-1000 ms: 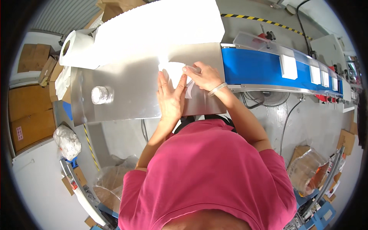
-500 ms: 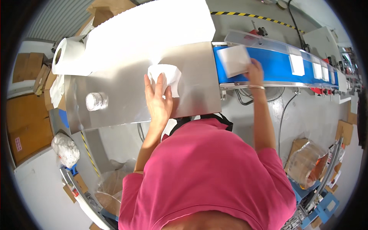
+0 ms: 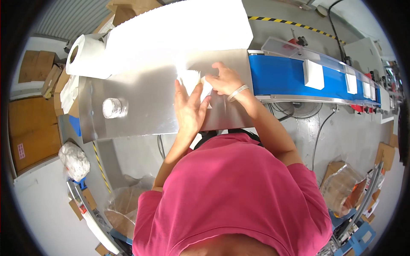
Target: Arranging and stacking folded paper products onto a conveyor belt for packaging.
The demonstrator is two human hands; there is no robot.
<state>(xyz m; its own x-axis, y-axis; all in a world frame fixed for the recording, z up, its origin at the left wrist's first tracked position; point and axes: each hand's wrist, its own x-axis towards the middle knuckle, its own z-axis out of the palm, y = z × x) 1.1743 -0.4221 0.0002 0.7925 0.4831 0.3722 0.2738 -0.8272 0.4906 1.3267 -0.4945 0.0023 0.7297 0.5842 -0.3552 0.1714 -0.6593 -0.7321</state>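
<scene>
White sheets (image 3: 190,80) under spread L fingers (image 3: 180,91); R fingers (image 3: 219,66) bent, can't tell grip; pink label (image 3: 21,151) L.

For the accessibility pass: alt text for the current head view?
A person's left hand touches white paper on a metal table, the right hand at its edge. White pieces sit on a blue conveyor to the right.

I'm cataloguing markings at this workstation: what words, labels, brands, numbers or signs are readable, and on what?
No words, brands or numbers are readable.
Red-and-white label on brown cardboard: too small.
White pieces at the left hand: no print discernible.
Striped floor tape: yellow and black, no lettering visible.
</scene>
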